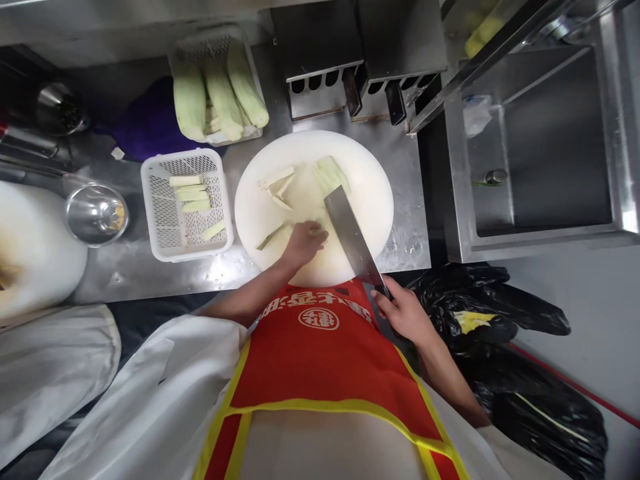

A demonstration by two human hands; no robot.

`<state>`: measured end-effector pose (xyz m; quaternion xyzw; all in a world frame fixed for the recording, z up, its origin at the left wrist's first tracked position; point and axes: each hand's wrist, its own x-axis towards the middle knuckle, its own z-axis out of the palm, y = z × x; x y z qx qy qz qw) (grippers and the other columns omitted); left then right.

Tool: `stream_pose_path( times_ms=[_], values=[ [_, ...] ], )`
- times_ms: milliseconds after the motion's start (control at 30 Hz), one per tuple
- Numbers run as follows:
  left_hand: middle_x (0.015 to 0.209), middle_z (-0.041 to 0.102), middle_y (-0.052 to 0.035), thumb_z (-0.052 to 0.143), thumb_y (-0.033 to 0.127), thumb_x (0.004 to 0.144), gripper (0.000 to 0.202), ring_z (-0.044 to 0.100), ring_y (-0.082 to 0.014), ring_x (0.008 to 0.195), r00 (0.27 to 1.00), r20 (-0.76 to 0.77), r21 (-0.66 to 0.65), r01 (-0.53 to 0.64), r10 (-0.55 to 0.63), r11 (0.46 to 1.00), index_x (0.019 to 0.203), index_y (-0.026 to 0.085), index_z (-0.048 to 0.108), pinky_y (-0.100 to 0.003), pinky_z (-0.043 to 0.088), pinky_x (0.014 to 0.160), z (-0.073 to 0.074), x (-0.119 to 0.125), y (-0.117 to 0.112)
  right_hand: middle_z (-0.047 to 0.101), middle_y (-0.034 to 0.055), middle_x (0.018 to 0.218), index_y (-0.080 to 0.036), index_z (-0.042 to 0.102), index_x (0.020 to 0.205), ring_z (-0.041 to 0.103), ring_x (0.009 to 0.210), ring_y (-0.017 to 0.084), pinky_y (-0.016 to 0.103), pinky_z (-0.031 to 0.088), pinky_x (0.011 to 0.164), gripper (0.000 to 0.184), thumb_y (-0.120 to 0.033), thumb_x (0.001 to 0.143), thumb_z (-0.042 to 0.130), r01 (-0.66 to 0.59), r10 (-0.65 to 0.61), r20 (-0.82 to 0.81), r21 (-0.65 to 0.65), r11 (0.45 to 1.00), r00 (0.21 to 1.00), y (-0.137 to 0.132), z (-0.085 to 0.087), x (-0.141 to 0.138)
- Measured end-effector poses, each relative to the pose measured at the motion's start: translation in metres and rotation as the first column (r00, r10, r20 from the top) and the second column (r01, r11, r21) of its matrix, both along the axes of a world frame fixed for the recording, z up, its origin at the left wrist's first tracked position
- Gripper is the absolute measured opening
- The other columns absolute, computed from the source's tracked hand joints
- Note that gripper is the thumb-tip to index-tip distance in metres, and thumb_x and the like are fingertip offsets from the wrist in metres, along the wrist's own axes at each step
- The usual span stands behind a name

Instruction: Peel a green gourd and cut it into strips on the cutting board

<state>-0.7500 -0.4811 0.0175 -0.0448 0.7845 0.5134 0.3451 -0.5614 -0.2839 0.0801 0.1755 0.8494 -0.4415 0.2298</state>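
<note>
2 hands are out past the red apron [320, 353]. Nearest, the right hand [406, 313] has its fingers wrapped tight round the handle of the cleaver [351, 235], blade slanting up across the round white cutting board [375, 200]. The left hand [305, 243] presses down, fingers curled, on a pale-green vegetable piece [319, 217] right against the blade, toward the board's front. Cut wedges [280, 183] lie beyond. Off left, a white basket [148, 200] holds a few sticks [193, 193]. Farther back, a second basket [200, 43] carries peeled whole vegetables [223, 97].
</note>
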Motion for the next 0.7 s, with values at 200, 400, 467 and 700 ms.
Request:
stream_pose_path(
  times_ms=[200,400,467,700],
  values=[
    [0.111,0.064,-0.0103,0.062,0.023,0.091,0.038,0.071,-0.0195,0.087,0.988,0.140,0.156,0.048,-0.070,0.987,0.129,0.025,0.060,-0.038,0.062,0.081,-0.006,0.047,-0.002,0.078,0.0081,0.112,-0.021,0.061,0.134,0.075,0.099,0.026,0.033,0.055,0.085,0.039,-0.031,0.100,0.045,-0.166,0.174,-0.083,0.100,0.981,0.981,0.001,0.000,-0.001],
    [0.126,0.065,-0.0133,0.048,0.014,0.097,0.031,0.056,-0.0289,0.123,0.584,-0.512,-0.359,0.521,-0.630,0.774,0.113,0.022,0.072,-0.049,0.046,0.108,-0.008,0.025,-0.023,0.076,0.0078,0.120,-0.023,0.059,0.137,0.074,0.106,0.028,0.034,0.055,0.086,0.040,-0.027,0.100,0.045,-0.222,0.232,-0.046,0.154,0.963,0.972,0.011,0.010,-0.005],
    [0.130,0.065,-0.0123,0.048,0.016,0.099,0.029,0.052,-0.0306,0.126,0.402,-0.560,-0.461,0.575,-0.724,0.676,0.111,0.021,0.074,-0.050,0.043,0.108,-0.012,0.013,-0.025,0.077,0.0079,0.116,-0.022,0.060,0.135,0.074,0.104,0.028,0.034,0.055,0.086,0.039,-0.027,0.100,0.045,-0.225,0.233,-0.036,0.152,0.962,0.972,0.012,0.016,-0.006],
    [0.129,0.067,-0.0092,0.048,0.026,0.103,0.028,0.052,-0.0279,0.121,0.192,-0.620,-0.538,0.601,-0.760,0.591,0.116,0.022,0.073,-0.043,0.044,0.102,-0.027,-0.004,-0.027,0.077,0.0088,0.116,-0.022,0.060,0.134,0.072,0.108,0.027,0.035,0.054,0.090,0.040,-0.022,0.098,0.043,-0.240,0.246,-0.032,0.130,0.962,0.969,-0.002,0.021,-0.010]
  ],
)
